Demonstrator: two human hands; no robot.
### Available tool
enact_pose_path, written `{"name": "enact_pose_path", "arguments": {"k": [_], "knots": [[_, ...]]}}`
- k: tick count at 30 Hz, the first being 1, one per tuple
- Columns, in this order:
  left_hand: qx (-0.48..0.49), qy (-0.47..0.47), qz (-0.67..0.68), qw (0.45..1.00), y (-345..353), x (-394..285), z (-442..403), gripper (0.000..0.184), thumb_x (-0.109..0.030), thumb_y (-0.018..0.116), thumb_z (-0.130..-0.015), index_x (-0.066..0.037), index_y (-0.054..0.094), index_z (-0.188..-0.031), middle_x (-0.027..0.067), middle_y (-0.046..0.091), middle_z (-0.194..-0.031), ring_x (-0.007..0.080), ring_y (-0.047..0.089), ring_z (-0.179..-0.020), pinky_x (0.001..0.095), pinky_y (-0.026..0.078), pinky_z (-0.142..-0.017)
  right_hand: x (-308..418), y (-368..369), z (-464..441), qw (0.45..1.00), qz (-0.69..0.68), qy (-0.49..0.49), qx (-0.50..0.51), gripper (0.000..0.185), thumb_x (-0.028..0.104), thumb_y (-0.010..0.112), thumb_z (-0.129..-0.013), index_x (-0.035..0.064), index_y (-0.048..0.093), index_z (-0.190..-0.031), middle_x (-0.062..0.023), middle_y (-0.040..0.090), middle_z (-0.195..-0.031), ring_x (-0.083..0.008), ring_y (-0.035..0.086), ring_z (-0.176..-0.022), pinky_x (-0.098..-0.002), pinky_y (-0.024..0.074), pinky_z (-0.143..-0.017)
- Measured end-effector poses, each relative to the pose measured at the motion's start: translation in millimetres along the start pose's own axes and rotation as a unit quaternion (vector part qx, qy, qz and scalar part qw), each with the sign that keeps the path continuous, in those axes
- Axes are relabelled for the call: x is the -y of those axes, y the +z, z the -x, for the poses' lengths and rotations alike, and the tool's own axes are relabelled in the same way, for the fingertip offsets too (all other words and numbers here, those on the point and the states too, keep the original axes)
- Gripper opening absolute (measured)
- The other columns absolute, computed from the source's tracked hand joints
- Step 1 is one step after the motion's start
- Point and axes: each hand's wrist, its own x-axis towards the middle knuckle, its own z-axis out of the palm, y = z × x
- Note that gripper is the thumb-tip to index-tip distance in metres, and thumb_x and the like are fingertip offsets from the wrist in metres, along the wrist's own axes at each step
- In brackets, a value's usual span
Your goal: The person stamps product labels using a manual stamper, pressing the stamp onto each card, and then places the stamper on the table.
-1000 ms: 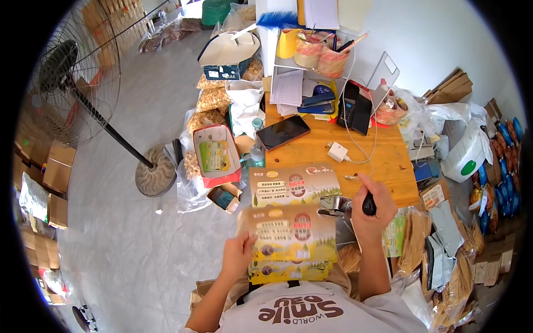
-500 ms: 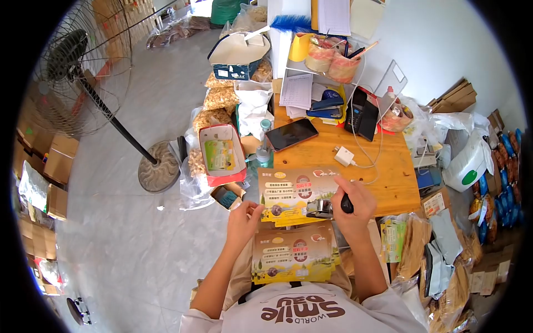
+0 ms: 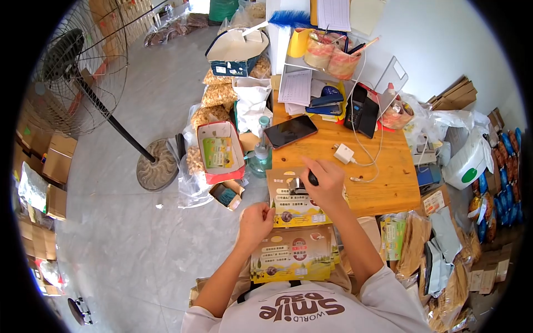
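A stack of flat printed packaging sheets (image 3: pixel 288 215), brown above and yellow below, lies at the table's front edge. My right hand (image 3: pixel 326 180) is closed around the black handle of a hand stamp (image 3: pixel 298 186), whose shiny metal head is over the upper part of the top sheet. At the sheet's left edge, my left hand (image 3: pixel 257 222) is closed, thumb and fingers pinching that edge. A second stack of the same printed sheets (image 3: pixel 291 254) rests on my lap, just below the first.
On the wooden table (image 3: pixel 388 191) are a phone (image 3: pixel 291 132), a white charger (image 3: pixel 344 154) with its cable and a blue stapler (image 3: pixel 326 102). A red-rimmed box (image 3: pixel 221 150) and a clear bottle (image 3: pixel 260 161) stand left. A fan (image 3: pixel 157 164) stands on the floor.
My right hand has moved the stamp up and left, from the sheet's lower right to its upper part. My left hand has shifted slightly right and its fingers are more curled.
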Motion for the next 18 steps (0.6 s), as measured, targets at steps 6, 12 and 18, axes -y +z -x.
{"name": "enact_pose_path", "arguments": {"k": [6,12,18], "knots": [[0.016,-0.052,0.016,0.998,-10,-11,0,0.027,-0.023,0.065,-0.082,0.001,0.061,-0.071,0.0133,0.058,-0.058,0.0276,0.056,-0.052,0.0373,0.043,-0.052,0,13,-7,0.999,-0.014,0.011,0.037,0.025,-0.002,0.067,-0.067,0.0043,0.067,-0.091,-0.0080,0.053,-0.064,-0.0257,0.053,-0.054,-0.0343,0.0409,-0.048],[0.009,-0.053,0.025,0.998,-9,-1,-7,0.034,-0.027,0.068,-0.085,0.003,0.059,-0.070,0.0029,0.053,-0.054,0.0083,0.045,-0.049,0.0257,0.036,-0.047,-8,33,22,0.998,-0.054,0.038,0.007,0.029,-0.001,0.068,-0.066,0.0064,0.067,-0.095,-0.0081,0.053,-0.068,-0.0254,0.054,-0.058,-0.0357,0.0427,-0.051],[-0.008,-0.031,-0.006,0.999,-7,-5,-8,0.035,-0.030,0.072,-0.081,0.001,0.060,-0.070,0.0034,0.055,-0.055,0.0090,0.047,-0.050,0.0257,0.038,-0.047,4,1,-12,0.997,-0.054,0.045,0.015,0.026,-0.003,0.067,-0.069,0.0053,0.067,-0.094,-0.0096,0.054,-0.065,-0.0261,0.054,-0.057,-0.0359,0.0431,-0.052]]}}
